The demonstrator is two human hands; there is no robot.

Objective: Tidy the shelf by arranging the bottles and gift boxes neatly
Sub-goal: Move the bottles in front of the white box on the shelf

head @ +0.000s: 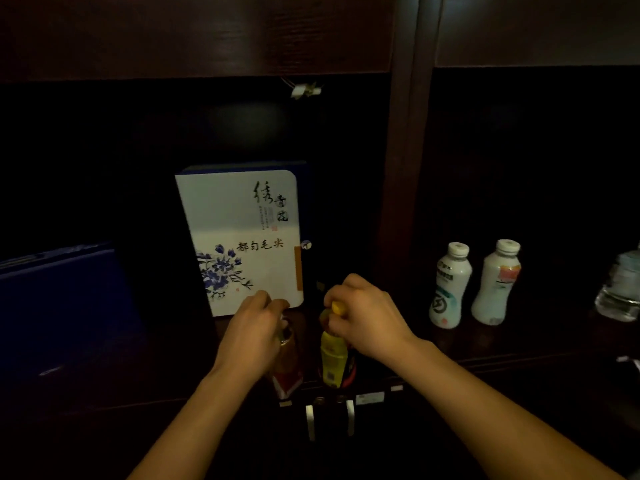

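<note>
The person stands before a dark wooden shelf (540, 344) and holds one bottle in each hand. The left hand (258, 327) has its grip closed around the top of a bottle with a red label (287, 372). The right hand (363, 317) has its grip closed around the yellow cap and neck of a yellow bottle (333, 358). Both bottles are near the front edge of the shelf, just beside each other and in front of a white gift box (239, 237) with blue flowers. They are taken by the neck, probably because this narrow part is easy to hold from above and lets two bottles go together. Whether the bottles touch the shelf board is not clear in the dark.

The gift box stands upright with its printed face to the front, so it already looks arranged. A blue box (59, 306) is at the left. In the right compartment a white bottle (448, 285) and a second white bottle (495, 282) stand side by side, and a clear bottle (620, 289) stands further right.
</note>
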